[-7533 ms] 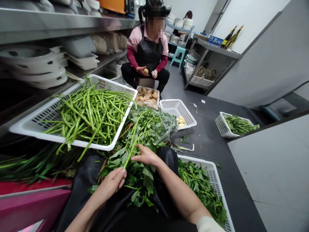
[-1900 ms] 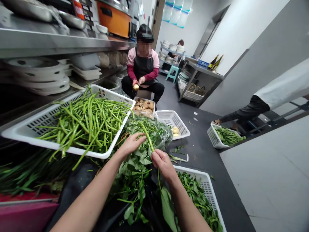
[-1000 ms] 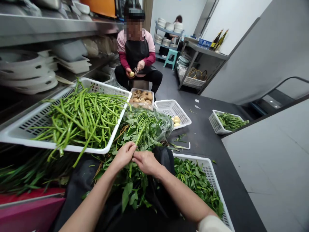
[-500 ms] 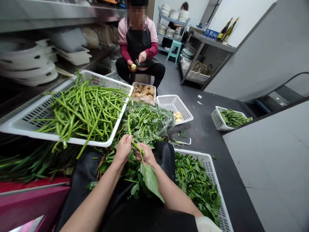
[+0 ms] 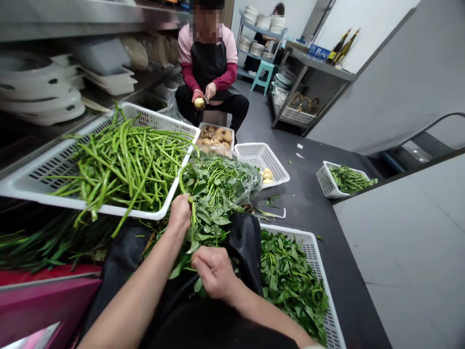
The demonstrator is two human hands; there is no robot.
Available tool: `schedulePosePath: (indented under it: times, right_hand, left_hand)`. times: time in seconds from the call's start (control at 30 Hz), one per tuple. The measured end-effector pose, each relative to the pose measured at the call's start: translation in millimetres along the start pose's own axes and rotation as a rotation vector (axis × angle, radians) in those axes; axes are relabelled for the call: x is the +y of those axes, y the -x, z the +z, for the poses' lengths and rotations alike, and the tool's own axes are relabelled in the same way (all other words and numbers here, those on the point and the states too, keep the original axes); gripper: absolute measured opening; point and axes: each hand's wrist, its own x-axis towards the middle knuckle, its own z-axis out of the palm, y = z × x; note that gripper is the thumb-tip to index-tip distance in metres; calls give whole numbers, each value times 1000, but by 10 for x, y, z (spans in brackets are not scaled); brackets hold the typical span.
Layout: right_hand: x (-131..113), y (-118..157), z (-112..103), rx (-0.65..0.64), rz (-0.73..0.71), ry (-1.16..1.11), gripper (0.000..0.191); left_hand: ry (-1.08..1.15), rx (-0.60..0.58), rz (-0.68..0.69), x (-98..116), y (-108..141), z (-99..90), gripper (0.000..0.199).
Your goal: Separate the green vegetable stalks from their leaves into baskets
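My left hand [image 5: 180, 213] is closed round a green leafy-vegetable stem [image 5: 193, 213], whose upper end bends over beside the white basket. Nearer to my lap, my right hand [image 5: 214, 271] is curled into a fist; what its fingers hold, if anything, is hidden. A thin green stalk and some leaves show just beside that fist. Under and beyond both hands lies a heap of leafy greens [image 5: 214, 186], partly in a clear plastic bag. At the left, a white basket [image 5: 160, 213] holds many bare green stems [image 5: 127, 165]. Picked leaves [image 5: 290, 286] fill another white basket [image 5: 332, 315] at lower right.
Opposite me a seated person [image 5: 209, 58] peels a potato [image 5: 199, 102]. Unpeeled potatoes [image 5: 216, 138] stand before them, beside a basket [image 5: 283, 177] with a few peeled ones. A basket of green pods [image 5: 348, 179] sits by the right wall. Steel shelving [image 5: 90, 24] runs along the left.
My right hand has pulled away from the stem, down toward my lap, and the large leaf hanging by it is out of sight. My left hand has shifted slightly left with the stem.
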Motion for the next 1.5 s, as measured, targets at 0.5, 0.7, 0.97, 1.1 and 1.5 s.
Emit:
schedulePosePath:
  times: [0.5, 0.7, 0.97, 1.1, 1.5]
  right_hand:
    - [117, 3, -37, -109, -389, 552, 23]
    - [37, -96, -258, -242, -445, 592, 23]
    - [297, -727, 150, -226, 465, -293, 44]
    - [371, -833, 497, 89, 717, -755, 51]
    - [659, -1756, 103, 449, 865, -681, 41]
  left_hand:
    - [550, -301, -570, 119, 240, -24, 22]
    - [623, -275, -578, 238, 183, -278, 29]
    - [-44, -238, -142, -117, 487, -454, 27]
    - [-467, -183, 149, -261, 652, -540, 22]
    - [-187, -323, -263, -333, 877, -932, 47]
